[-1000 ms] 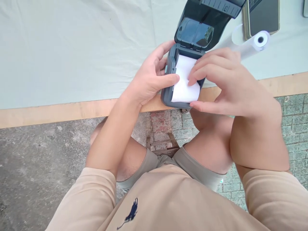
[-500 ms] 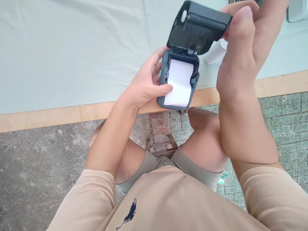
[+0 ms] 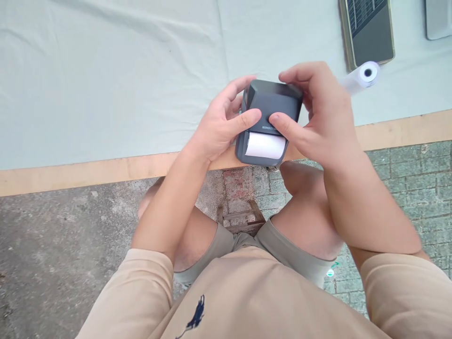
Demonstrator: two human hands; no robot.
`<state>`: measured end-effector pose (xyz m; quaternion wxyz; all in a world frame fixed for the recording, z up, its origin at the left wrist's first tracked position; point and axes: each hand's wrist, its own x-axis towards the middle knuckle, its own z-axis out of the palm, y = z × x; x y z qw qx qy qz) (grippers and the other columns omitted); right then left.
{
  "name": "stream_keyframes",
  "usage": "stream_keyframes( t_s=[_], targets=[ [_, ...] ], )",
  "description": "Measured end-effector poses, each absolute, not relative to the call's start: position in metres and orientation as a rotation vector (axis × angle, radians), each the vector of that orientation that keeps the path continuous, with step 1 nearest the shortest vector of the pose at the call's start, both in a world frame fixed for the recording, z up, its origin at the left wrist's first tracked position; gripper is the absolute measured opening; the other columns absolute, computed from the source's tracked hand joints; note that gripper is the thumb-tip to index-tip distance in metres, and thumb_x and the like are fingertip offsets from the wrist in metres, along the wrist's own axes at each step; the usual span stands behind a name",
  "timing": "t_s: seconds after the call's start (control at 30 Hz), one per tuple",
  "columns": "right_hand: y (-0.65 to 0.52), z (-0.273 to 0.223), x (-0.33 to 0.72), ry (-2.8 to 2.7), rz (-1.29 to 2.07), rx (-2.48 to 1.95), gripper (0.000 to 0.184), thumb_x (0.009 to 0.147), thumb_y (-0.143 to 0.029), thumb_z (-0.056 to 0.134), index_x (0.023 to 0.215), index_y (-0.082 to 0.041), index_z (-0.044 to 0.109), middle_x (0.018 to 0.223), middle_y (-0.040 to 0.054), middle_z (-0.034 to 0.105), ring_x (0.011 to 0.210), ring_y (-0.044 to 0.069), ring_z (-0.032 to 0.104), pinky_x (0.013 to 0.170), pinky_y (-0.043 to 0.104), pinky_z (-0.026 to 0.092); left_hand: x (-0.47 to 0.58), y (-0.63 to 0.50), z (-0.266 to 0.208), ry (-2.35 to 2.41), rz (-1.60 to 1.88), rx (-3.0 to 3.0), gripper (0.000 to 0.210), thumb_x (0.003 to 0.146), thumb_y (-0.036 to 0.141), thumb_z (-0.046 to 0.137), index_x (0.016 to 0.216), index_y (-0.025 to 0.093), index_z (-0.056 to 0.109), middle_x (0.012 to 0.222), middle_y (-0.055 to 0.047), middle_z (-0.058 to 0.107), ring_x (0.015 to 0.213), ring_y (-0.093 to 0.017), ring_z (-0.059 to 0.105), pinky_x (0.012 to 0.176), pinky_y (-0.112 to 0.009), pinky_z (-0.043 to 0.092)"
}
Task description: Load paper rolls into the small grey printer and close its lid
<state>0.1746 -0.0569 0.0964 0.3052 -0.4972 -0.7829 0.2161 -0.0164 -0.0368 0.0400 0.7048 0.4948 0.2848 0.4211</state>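
Note:
A dark grey label printer (image 3: 271, 101) is held at the table's near edge, its lid lying down over the body. White paper (image 3: 265, 146) shows out of the front, below the lid. My left hand (image 3: 226, 120) grips the printer's left side, thumb on the lid and fingers around the far edge. On the other side my right hand (image 3: 321, 115) wraps the right edge, with its thumb pressed on the lid. The fingertips under the printer are hidden.
A paper roll (image 3: 362, 77) with a dark core lies right of my right hand. Beyond it are a laptop-like device with keys (image 3: 370, 35) and a grey device (image 3: 439, 19). A pale cloth (image 3: 106, 84) covers the table, whose wooden edge (image 3: 81, 176) runs above my knees.
The printer's lid, raised by my right hand before, has swung down and now covers the paper compartment. My right hand came down and nearer. My left thumb moved from the paper to the lid.

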Motion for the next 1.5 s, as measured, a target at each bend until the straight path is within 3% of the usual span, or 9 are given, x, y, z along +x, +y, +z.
stream_keyframes(
  t_s=[0.17, 0.43, 0.57, 0.97, 1.07, 1.13, 1.23, 1.4, 1.5],
  targets=[
    [-0.062, 0.089, 0.173, -1.982, 0.788, -1.344, 0.038, 0.085, -0.041, 0.062, 0.117, -0.028, 0.048, 0.124, 0.0044, 0.056, 0.111, 0.021, 0.058, 0.089, 0.037, 0.055, -0.018, -0.04, 0.033, 0.692, 0.987, 1.224, 0.07, 0.072, 0.056, 0.073, 0.13, 0.028, 0.046, 0.123, -0.001, 0.061, 0.131, -0.029, 0.053, 0.105, -0.039, 0.05],
    [-0.068, 0.078, 0.18, -1.879, 0.845, -1.219, 0.033, 0.093, -0.047, 0.049, 0.12, -0.03, 0.048, 0.128, 0.0037, 0.054, 0.113, 0.019, 0.056, 0.097, 0.038, 0.051, -0.018, -0.04, 0.045, 0.623, 0.905, 0.944, 0.054, 0.075, 0.027, 0.051, 0.129, 0.023, 0.049, 0.12, -0.001, 0.063, 0.128, -0.028, 0.054, 0.101, -0.04, 0.052],
    [-0.074, 0.079, 0.184, -1.896, 0.87, -1.226, 0.041, 0.09, -0.045, 0.053, 0.128, -0.031, 0.046, 0.14, 0.0037, 0.046, 0.129, 0.023, 0.048, 0.1, 0.04, 0.05, -0.017, -0.037, 0.047, 0.661, 0.889, 0.935, 0.062, 0.068, 0.018, 0.05, 0.13, 0.025, 0.051, 0.115, 0.001, 0.064, 0.13, -0.028, 0.053, 0.103, -0.041, 0.052],
    [-0.072, 0.08, 0.19, -2.111, 0.808, -1.199, 0.066, 0.081, -0.04, 0.059, 0.14, -0.035, 0.031, 0.151, 0.0053, 0.031, 0.144, 0.028, 0.031, 0.114, 0.047, 0.041, -0.019, -0.042, 0.052, 0.725, 0.905, 0.951, 0.051, 0.077, 0.014, 0.052, 0.126, 0.027, 0.056, 0.113, 0.003, 0.066, 0.113, -0.025, 0.065, 0.097, -0.044, 0.057],
    [-0.072, 0.085, 0.186, -2.134, 0.538, -1.247, 0.053, 0.08, -0.041, 0.06, 0.128, -0.028, 0.042, 0.14, 0.0105, 0.041, 0.135, 0.03, 0.04, 0.099, 0.046, 0.051, -0.017, -0.042, 0.053, 0.729, 0.907, 0.921, 0.049, 0.079, 0.012, 0.051, 0.125, 0.026, 0.057, 0.112, 0.001, 0.067, 0.11, -0.024, 0.066, 0.095, -0.04, 0.057],
    [-0.071, 0.089, 0.182, -1.941, 0.231, -1.357, 0.031, 0.083, -0.044, 0.059, 0.104, -0.023, 0.047, 0.109, 0.0098, 0.053, 0.105, 0.025, 0.057, 0.081, 0.041, 0.053, -0.017, -0.042, 0.056, 0.74, 0.91, 0.895, 0.048, 0.08, 0.012, 0.05, 0.125, 0.027, 0.058, 0.113, 0.001, 0.067, 0.107, -0.022, 0.066, 0.092, -0.037, 0.057],
    [-0.068, 0.093, 0.176, -1.597, 0.094, -1.452, 0.034, 0.093, -0.046, 0.049, 0.076, -0.022, 0.032, 0.074, -0.0005, 0.041, 0.062, 0.011, 0.05, 0.065, 0.032, 0.047, -0.017, -0.043, 0.06, 0.774, 0.893, 0.865, 0.045, 0.083, 0.019, 0.048, 0.126, 0.029, 0.057, 0.114, 0.002, 0.066, 0.108, -0.022, 0.066, 0.086, -0.034, 0.057],
    [-0.06, 0.105, 0.168, -1.749, 0.304, -1.277, 0.026, 0.095, -0.045, 0.048, 0.084, -0.022, 0.048, 0.087, 0.0034, 0.06, 0.099, 0.019, 0.064, 0.071, 0.031, 0.049, -0.018, -0.043, 0.057, 0.699, 0.877, 0.894, 0.048, 0.081, 0.032, 0.06, 0.129, 0.029, 0.054, 0.12, -0.001, 0.065, 0.115, -0.027, 0.062, 0.091, -0.038, 0.058],
    [-0.055, 0.11, 0.168, -1.954, 0.145, -1.325, 0.014, 0.09, -0.033, 0.052, 0.08, -0.024, 0.054, 0.086, 0.0023, 0.066, 0.085, 0.018, 0.062, 0.073, 0.034, 0.048, -0.018, -0.042, 0.051, 0.624, 0.915, 0.912, 0.058, 0.074, 0.027, 0.067, 0.129, 0.027, 0.052, 0.121, 0.0, 0.065, 0.125, -0.03, 0.056, 0.098, -0.043, 0.056]
  ],
)
